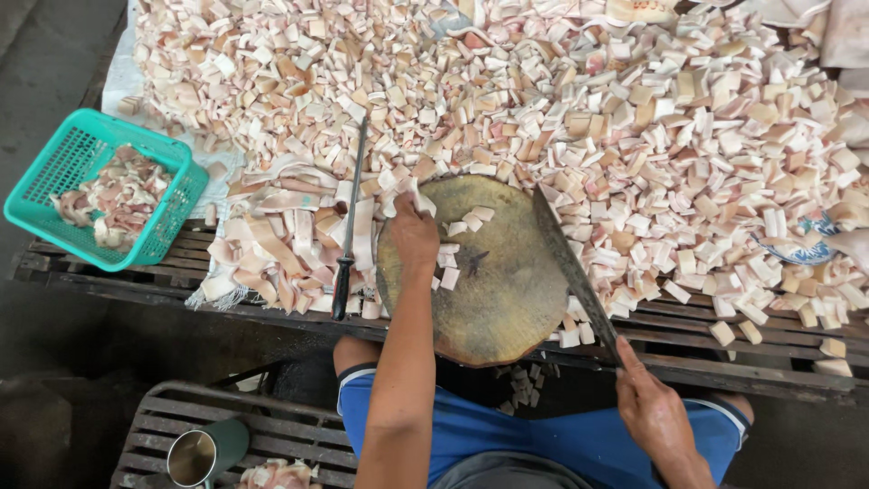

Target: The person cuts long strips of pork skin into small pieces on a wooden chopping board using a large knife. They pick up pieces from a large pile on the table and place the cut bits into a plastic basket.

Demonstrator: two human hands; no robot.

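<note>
On the round wooden chopping block (489, 272), my left hand (414, 237) grabs a strip of pork skin (398, 186) at the far edge, while my right hand (654, 407) is wrapped tight around the cleaver (570, 263).

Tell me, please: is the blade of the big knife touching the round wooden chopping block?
Touching. In the head view, the knife in the right hand lies with its blade flat across the right edge of the chopping block.

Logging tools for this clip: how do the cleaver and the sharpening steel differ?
The cleaver has a broad flat blade; the sharpening steel is a thin rod. The right hand grips the cleaver; the steel lies unheld on meat strips, left of the chopping block. Both have dark handles toward the person.
</note>
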